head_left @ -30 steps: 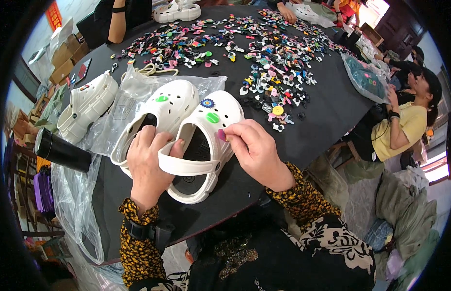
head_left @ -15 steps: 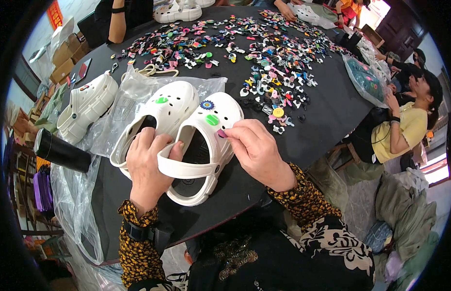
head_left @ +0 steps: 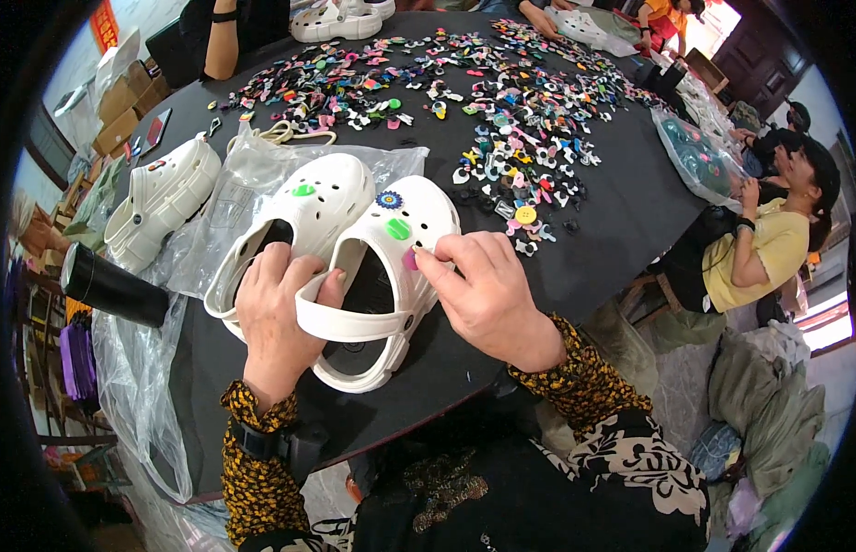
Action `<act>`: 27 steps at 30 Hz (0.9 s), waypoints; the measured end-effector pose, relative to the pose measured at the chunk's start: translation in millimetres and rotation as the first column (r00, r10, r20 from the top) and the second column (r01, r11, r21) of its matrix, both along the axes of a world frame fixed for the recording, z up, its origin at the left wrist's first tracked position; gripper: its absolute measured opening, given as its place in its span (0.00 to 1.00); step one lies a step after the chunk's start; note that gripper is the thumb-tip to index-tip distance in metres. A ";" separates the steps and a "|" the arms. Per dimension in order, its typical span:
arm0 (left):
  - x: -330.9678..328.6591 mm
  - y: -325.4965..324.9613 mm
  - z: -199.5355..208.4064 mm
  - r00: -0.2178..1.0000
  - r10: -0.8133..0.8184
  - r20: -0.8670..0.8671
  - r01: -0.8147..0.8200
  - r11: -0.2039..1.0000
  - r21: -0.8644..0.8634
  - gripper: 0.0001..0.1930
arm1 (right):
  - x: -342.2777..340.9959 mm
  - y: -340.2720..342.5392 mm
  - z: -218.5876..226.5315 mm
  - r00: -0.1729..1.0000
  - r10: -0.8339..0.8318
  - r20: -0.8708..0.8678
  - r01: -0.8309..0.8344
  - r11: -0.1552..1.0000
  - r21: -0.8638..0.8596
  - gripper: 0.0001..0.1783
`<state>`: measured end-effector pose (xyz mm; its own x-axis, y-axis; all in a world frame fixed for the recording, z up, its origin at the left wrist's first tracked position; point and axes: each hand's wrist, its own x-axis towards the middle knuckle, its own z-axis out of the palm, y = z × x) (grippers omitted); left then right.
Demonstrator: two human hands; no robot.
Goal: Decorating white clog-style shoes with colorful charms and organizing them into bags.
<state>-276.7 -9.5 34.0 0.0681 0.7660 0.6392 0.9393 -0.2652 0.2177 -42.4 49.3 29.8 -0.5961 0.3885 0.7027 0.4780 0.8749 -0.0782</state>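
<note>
Two white clogs stand side by side in front of me, toes pointing away. The right clog (head_left: 422, 216) carries a round blue charm (head_left: 389, 200) and a green charm (head_left: 397, 229); the left clog (head_left: 340, 184) has a green charm (head_left: 304, 190). My left hand (head_left: 282, 308) is closed on the clogs where they meet, its thumb by the right clog's heel strap. With fingertips pinched, my right hand (head_left: 494, 299) presses a small purple charm (head_left: 410, 258) against the right clog's upper, below the green charm. The fingers partly cover the charm.
Loose colourful charms (head_left: 529, 156) cover the table's far half. A third white clog (head_left: 163, 202), a clear plastic bag (head_left: 216, 207) and a black tumbler (head_left: 115, 285) lie at the left. Bagged teal clogs (head_left: 695, 156) lie at the right edge, near a seated person in yellow (head_left: 759, 248).
The purple charm now sits flatter against the clog, my right fingertips slightly shifted on it. Hands and clogs are otherwise almost where they were.
</note>
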 end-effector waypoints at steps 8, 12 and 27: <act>4.5 0.9 3.0 1.000 0.000 -0.011 0.000 1.000 0.003 0.07 | -0.8 -6.5 0.0 0.990 0.015 0.143 -0.021 0.999 0.044 0.23; 4.2 0.5 3.2 1.000 -0.024 -0.002 0.024 1.000 0.007 0.07 | -2.3 -6.7 1.3 0.977 0.024 0.210 -0.029 0.999 0.019 0.24; -0.2 0.6 4.1 1.000 -0.023 -0.014 0.023 1.000 0.021 0.08 | 9.4 16.0 12.9 0.992 0.111 -0.053 -0.122 0.943 -0.308 0.17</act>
<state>-276.9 -8.9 38.1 0.0946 0.7502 0.6544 0.9357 -0.2914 0.1988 -33.0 65.3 42.7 -0.6283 0.5196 0.5790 0.3663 0.8542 -0.3691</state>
